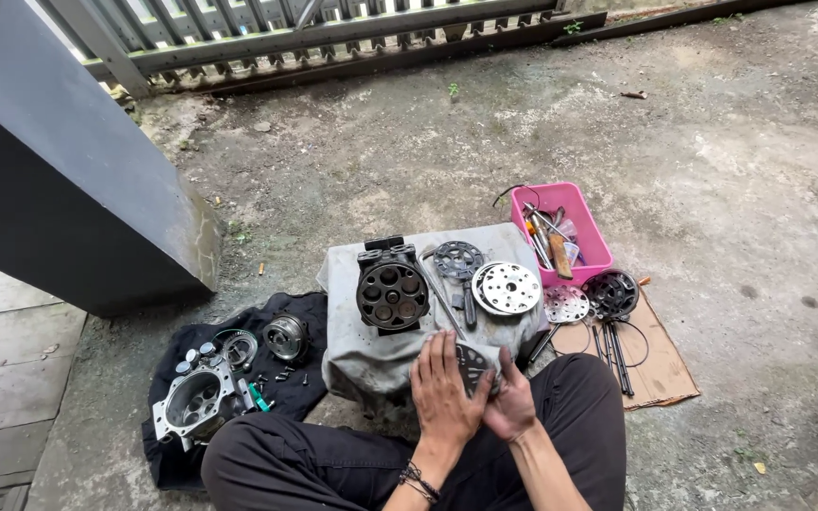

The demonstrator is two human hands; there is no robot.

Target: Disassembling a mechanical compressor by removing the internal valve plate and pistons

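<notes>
— Is the light bright?
— Soft, even daylight; the rough grey concrete floor (712, 170) shows only faint shadows.
— Sharpness?
— Crisp at centre, with lines bending slightly toward the edges.

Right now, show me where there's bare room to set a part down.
Bare concrete lies right of the pink basket, and more behind the grey cloth toward the gate. The cloth top is crowded with the cylinder block and valve plate; the black cloth and cardboard are cluttered too.
</notes>
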